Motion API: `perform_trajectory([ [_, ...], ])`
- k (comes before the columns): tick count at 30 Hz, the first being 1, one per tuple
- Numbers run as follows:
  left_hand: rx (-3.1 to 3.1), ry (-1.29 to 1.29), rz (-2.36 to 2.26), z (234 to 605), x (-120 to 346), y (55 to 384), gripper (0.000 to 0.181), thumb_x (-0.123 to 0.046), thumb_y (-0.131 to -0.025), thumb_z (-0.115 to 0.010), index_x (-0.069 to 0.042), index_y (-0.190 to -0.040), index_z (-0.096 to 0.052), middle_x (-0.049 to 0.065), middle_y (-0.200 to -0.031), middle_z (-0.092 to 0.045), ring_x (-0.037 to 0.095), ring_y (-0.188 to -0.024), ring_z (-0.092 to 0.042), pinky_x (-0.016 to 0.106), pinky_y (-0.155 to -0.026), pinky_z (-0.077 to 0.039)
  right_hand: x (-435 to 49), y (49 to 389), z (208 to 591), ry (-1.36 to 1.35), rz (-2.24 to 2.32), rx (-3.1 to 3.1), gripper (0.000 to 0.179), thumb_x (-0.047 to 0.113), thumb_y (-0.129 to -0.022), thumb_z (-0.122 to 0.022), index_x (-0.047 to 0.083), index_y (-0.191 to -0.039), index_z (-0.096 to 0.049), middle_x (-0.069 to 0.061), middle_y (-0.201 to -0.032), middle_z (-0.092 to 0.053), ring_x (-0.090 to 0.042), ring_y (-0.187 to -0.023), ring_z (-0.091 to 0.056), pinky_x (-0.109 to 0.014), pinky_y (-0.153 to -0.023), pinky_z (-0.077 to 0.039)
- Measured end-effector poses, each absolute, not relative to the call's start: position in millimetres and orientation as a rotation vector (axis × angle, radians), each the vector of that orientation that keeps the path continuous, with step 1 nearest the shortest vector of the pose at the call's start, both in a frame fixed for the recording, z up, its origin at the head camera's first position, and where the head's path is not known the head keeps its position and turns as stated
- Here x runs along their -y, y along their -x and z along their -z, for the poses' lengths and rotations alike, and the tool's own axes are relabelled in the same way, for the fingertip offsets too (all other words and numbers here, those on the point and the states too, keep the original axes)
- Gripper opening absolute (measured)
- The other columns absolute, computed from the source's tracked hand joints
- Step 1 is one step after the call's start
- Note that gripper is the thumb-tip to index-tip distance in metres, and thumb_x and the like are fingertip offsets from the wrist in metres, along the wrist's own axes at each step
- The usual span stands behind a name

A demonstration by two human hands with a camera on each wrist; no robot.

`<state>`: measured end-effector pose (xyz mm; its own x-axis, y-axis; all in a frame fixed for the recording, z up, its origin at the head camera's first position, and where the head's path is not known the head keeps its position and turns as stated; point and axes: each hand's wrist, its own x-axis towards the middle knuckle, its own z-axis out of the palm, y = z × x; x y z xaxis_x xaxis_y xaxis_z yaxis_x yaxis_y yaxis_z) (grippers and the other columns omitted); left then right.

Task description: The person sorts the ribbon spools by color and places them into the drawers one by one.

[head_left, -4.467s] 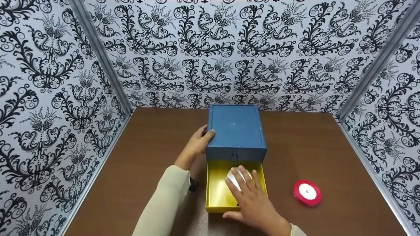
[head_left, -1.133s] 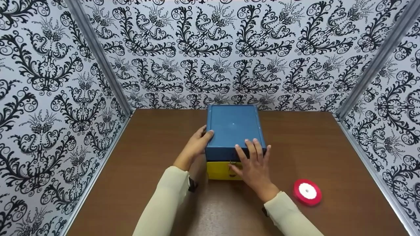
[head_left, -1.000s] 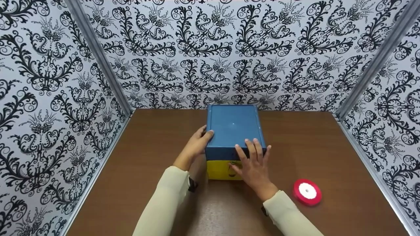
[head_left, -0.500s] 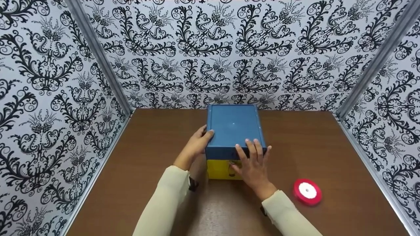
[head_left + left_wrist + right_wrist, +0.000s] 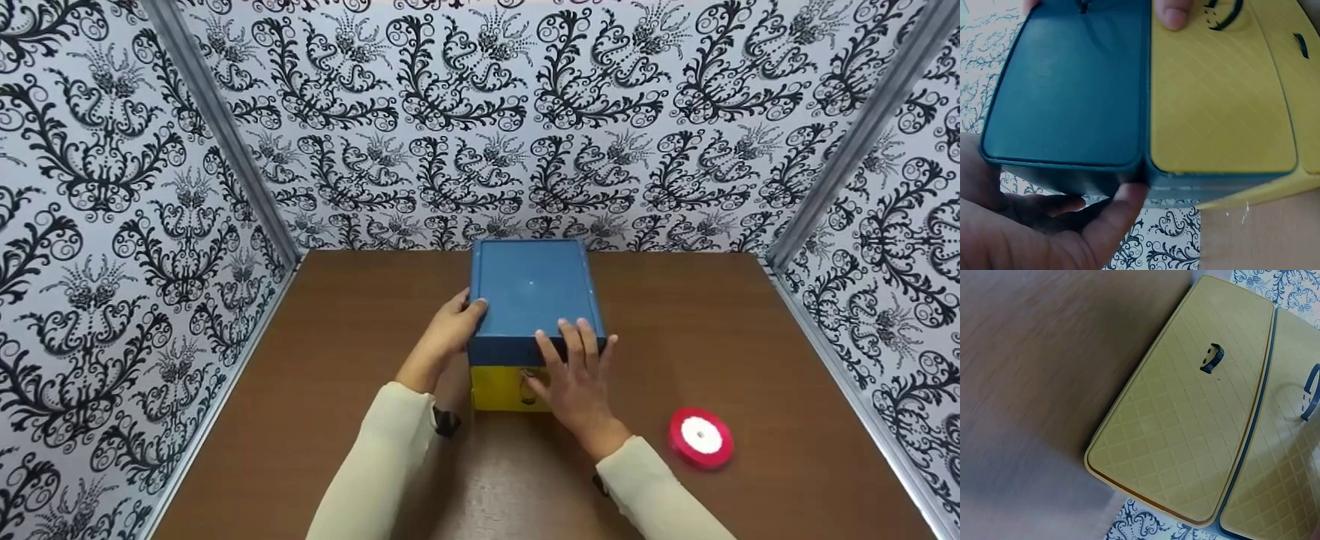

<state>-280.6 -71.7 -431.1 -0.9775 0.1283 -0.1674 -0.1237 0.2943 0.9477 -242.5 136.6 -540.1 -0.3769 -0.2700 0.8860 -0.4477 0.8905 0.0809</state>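
A small drawer unit point(image 5: 532, 289) with a blue top stands on the table. In the left wrist view its uppermost front point(image 5: 1067, 84) is dark blue, with a yellow drawer point(image 5: 1219, 101) level beside it. My left hand point(image 5: 450, 326) grips the unit's left side, thumb over the top edge, fingers along the side wall. At the front right, my right hand point(image 5: 577, 382) lays spread, nearly straight fingers on the blue front edge. Its thumb touches the yellow drawer front near the dark loop handle point(image 5: 1227, 17). The right wrist view shows yellow drawer fronts point(image 5: 1185, 416) flush with the unit.
A roll of red ribbon on a white spool point(image 5: 701, 437) lies on the brown table point(image 5: 360, 300), right of the right hand. Patterned black-and-white walls point(image 5: 480, 112) enclose the table at the back and both sides.
The yellow drawer, pulled out earlier with a white round thing inside, is now pushed in. My right hand moved from inside it to the unit's front. The left hand stayed.
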Motion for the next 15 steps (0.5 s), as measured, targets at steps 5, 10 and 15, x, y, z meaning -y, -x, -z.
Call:
perform_trajectory([
  [5,-2.410,-0.070,-1.746,429,68,279,0.062,-0.032,-0.095,-0.046,-0.010,-0.147,-0.022,0.011,-0.146,-0.031,0.024,-0.130,-0.031,0.040,-0.104,-0.028,-137,241,541,-0.523,-0.210,1.994,0.094,0.049,-0.056,-0.084,0.020,-0.135,-0.041,-0.016,-0.140,-0.034,-0.038,-0.129,-0.026,-0.069,-0.097,-0.009],
  [10,-2.502,-0.062,-1.765,425,62,282,0.065,-0.031,-0.094,-0.049,-0.012,-0.148,-0.019,0.011,-0.148,-0.027,0.023,-0.133,-0.026,0.039,-0.106,-0.024,-137,241,540,-0.520,-0.214,1.998,0.093,0.048,-0.058,-0.083,0.020,-0.136,-0.041,-0.015,-0.141,-0.033,-0.038,-0.129,-0.026,-0.069,-0.097,-0.009],
  [15,-2.658,-0.063,-1.690,426,59,287,0.061,-0.028,-0.092,-0.051,-0.013,-0.146,-0.026,0.014,-0.142,-0.037,0.025,-0.128,-0.035,0.039,-0.103,-0.030,-137,240,539,-0.519,-0.217,2.006,0.091,0.048,-0.059,-0.082,0.020,-0.136,-0.041,-0.015,-0.141,-0.033,-0.038,-0.130,-0.026,-0.069,-0.097,-0.010],
])
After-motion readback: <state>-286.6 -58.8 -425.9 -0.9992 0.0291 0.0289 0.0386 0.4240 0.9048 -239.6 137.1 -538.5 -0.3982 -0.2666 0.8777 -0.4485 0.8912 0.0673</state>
